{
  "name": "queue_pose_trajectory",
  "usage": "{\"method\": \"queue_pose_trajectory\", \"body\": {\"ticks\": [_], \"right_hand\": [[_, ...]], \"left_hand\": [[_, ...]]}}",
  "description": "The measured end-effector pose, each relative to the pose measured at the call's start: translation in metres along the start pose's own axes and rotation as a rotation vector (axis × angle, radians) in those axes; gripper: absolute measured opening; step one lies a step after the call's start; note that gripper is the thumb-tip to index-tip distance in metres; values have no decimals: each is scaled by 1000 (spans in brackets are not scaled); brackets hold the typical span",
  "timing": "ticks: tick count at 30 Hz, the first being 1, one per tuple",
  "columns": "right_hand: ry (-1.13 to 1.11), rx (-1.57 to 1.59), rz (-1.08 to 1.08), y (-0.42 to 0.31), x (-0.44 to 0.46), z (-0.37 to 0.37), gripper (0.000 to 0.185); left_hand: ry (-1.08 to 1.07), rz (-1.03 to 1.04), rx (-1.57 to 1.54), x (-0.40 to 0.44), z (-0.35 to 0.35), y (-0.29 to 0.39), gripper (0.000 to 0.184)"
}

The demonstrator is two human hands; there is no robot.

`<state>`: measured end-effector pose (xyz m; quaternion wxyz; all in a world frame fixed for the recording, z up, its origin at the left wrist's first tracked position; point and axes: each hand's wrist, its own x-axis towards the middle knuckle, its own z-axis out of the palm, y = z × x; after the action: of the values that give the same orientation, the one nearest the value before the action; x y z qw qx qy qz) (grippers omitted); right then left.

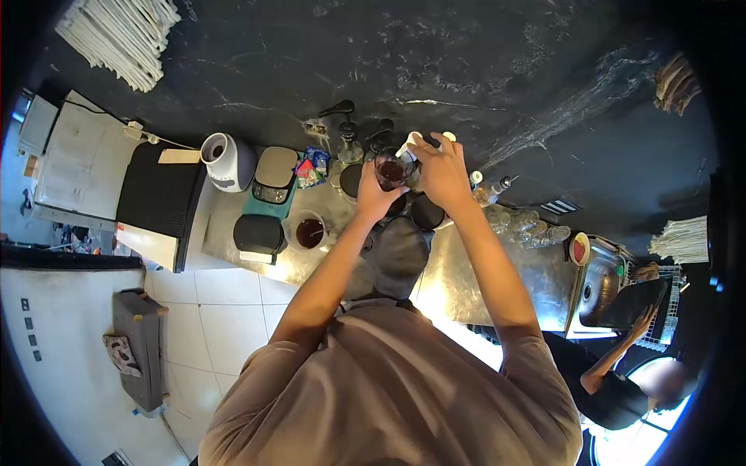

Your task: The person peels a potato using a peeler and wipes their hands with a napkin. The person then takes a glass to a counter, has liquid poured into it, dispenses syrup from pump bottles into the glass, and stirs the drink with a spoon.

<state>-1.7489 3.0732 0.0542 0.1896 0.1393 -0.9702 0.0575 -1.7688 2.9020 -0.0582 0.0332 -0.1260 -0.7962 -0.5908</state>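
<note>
My left hand (374, 194) is wrapped round a clear cup (391, 169) with dark liquid in it, near the back of the steel counter. Just right of the cup, my right hand (441, 167) grips a white-topped bottle (409, 146), tilted with its top over the cup's rim. Most of the bottle's body is hidden by my fingers. A pump bottle (350, 147) stands behind and left of my left hand. Further left on the counter (338, 213) is a container of dark liquid (310, 231) with a thin stick in it.
Left: a scale (273, 175), colourful packets (312, 167), a white-and-grey appliance (225, 163) and a black box (260, 234). Right: bottles (489, 192), several glasses (532, 227), a reddish bowl (579, 248) and a sink (594, 295). Another person (614, 388) is at the far right, one hand near the rack.
</note>
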Motion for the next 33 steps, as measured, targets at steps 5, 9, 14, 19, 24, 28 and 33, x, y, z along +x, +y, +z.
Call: {"method": "queue_pose_trajectory", "body": {"ticks": [5, 9, 14, 19, 24, 28, 33], "right_hand": [[114, 369, 172, -14, -12, -51, 47], [-117, 562, 527, -24, -40, -61, 29], [-242, 423, 477, -29, -82, 43, 37], [-417, 172, 375, -56, -57, 82, 87], [-655, -13, 388, -60, -46, 132, 112], [-654, 31, 397, -55, -43, 132, 111], [-596, 136, 398, -39, -36, 132, 107]], "left_hand": [[42, -3, -15, -3, -4, -10, 74], [70, -25, 64, -6, -14, -14, 76], [75, -138, -34, -17, -30, 5, 81], [110, -92, 68, -26, -44, 2, 82], [78, -68, -43, -33, -66, 10, 82], [102, -2, 1, -36, -83, 24, 81], [98, -32, -33, -45, -113, 41, 86]]}}
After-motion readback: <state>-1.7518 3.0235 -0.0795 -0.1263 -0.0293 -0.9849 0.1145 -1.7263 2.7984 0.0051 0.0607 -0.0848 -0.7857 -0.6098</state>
